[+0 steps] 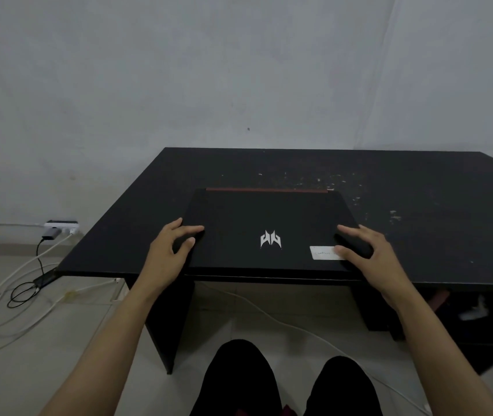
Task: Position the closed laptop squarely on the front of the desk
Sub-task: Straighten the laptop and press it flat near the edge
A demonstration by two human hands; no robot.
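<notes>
- Resting flat, the closed laptop (266,232) lies at the counter's (419,205) front edge, long axis running left to right, near parallel to that edge.
- I see my left hand (168,253) on its left side and my right hand (368,253) on its right side, about equally near.
- Fingers (191,229) on both are spread, palms down, thumbs on the lid, gripping nothing.
- Both forearms reach forward, wrists low.

The closed black laptop (257,223), with a silver angular logo on its matte lid and a white label near its front right corner, lies flat on the black wooden surface (419,205). A red strip runs along its far edge. Its front edge sits at the surface's front edge, roughly parallel to it.
</notes>
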